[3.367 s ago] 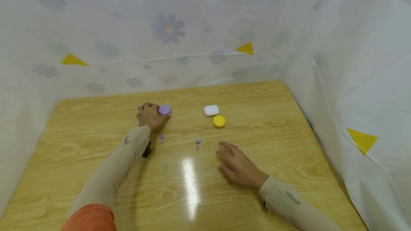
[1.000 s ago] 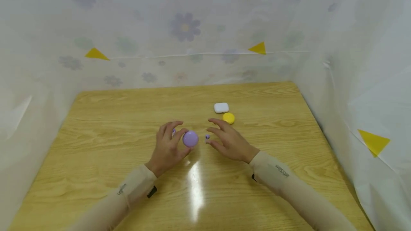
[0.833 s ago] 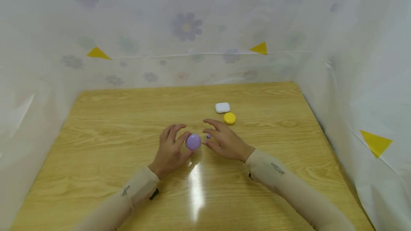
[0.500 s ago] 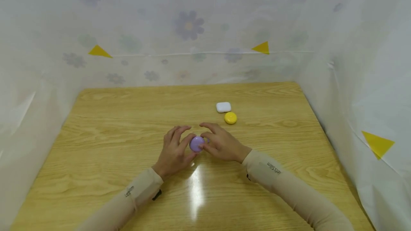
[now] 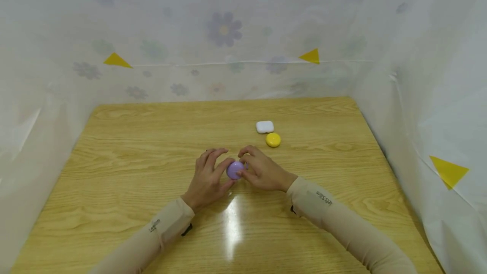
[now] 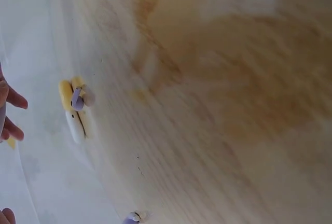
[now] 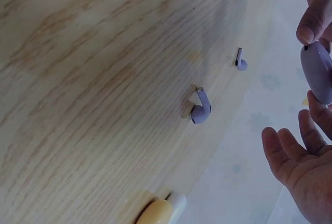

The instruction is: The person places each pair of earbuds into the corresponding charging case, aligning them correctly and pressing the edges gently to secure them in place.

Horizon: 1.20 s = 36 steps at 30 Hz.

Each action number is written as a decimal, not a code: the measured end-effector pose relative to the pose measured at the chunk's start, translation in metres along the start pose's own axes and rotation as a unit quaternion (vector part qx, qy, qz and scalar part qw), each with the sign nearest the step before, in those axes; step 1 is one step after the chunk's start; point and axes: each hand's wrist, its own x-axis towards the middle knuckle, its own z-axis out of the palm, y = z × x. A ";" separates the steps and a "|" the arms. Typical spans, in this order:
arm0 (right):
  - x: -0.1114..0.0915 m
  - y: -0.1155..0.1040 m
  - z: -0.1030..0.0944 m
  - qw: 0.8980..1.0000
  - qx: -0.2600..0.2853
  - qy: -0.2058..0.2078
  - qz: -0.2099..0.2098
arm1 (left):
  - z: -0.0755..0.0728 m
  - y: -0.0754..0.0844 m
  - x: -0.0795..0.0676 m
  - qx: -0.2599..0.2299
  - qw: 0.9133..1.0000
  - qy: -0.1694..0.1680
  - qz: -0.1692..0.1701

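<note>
- Carried over from the far left part of the light wood-grain table [image 5: 133, 172], the glossy purple, round, flattish case [image 5: 233, 169] is now between your two hands, near the middle and lifted off the tabletop.
- Your left hand [image 5: 207, 182] is clamped on that case, index finger at the far edge and thumb at the near edge, with its other fingers spread clear.
- Your right hand [image 5: 266, 171], apart and holding nothing in the earliest frame, has come in and pinches the case's right side, thumb on the face toward you, fingers curled.
- One small purple plastic earbud with a stem [image 7: 201, 107] lies on the table near your right hand; a second matching purple earbud [image 7: 240, 62] lies farther left.
- Beyond your hands, the white rounded-rectangle case [image 5: 264, 127] and the glossy yellow round case [image 5: 273, 140] stay where they were, just beside each other; you cannot tell whether they touch.
- Behind the table hangs a pale flower-printed sheet [image 5: 182, 41] with yellow triangles [image 5: 118, 60] on it.
</note>
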 end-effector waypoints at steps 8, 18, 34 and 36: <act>-0.001 0.003 -0.002 0.999 -0.012 0.036 0.007 | -0.001 -0.005 0.002 -0.097 0.992 -0.012 -0.081; -0.004 0.004 -0.004 0.999 -0.012 0.036 0.022 | -0.006 -0.003 -0.007 -0.261 0.915 -0.116 -0.284; -0.007 0.000 -0.001 0.999 0.004 0.031 0.028 | 0.002 0.015 -0.002 -0.346 0.861 -0.115 -0.355; -0.008 0.001 0.000 0.999 0.003 0.032 0.026 | 0.003 0.015 -0.002 -0.352 0.858 -0.112 -0.358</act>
